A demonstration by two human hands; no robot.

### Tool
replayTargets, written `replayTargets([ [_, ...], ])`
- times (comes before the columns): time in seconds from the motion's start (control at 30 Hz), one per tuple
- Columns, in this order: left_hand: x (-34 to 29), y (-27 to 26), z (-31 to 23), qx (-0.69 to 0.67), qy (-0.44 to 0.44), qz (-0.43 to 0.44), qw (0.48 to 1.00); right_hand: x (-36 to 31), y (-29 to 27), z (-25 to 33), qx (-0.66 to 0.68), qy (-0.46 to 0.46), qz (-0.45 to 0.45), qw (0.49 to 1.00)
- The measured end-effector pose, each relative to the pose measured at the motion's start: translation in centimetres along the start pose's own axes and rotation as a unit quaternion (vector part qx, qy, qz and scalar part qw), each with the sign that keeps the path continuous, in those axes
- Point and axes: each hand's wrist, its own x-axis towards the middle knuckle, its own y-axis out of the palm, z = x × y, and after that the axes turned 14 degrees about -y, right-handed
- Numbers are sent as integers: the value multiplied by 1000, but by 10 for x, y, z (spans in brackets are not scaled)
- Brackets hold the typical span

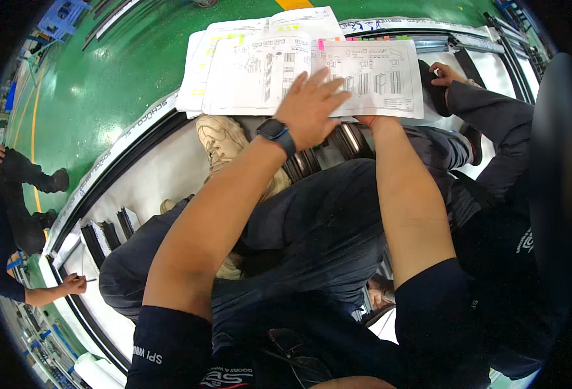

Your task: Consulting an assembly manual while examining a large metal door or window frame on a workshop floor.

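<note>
An opened booklet of technical drawings (253,78) lies across my lap side, with line drawings, yellow highlighting and small coloured tabs along its top edge. My left hand (308,107), a dark watch (277,133) on its wrist, is spread over the middle of the pages, fingers apart. Beneath the lower edge of the right-hand page, my right hand (371,121) holds the booklet from below; most of its fingers are hidden by the paper.
Long black frame profiles (114,155) with white film run around me. Short dark profiles (101,240) lie at left. A tan shoe (221,139) shows below the booklet. One co-worker's hand (73,284) is at left, another's hand (446,73) at right. The floor (130,65) is green.
</note>
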Motion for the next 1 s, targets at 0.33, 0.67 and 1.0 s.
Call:
replayTargets([
  [0.33, -32, 31, 39, 129, -208, 191, 950, 25, -47, -5, -188, -106, 109, 970],
  [0.67, -5, 23, 38, 29, -403, 75, 912, 55, -66, -30, -690, -279, 209, 634],
  [1.0, 26, 39, 31, 51, -468, 60, 880, -5, -48, 93, -275, -3, -17, 961],
])
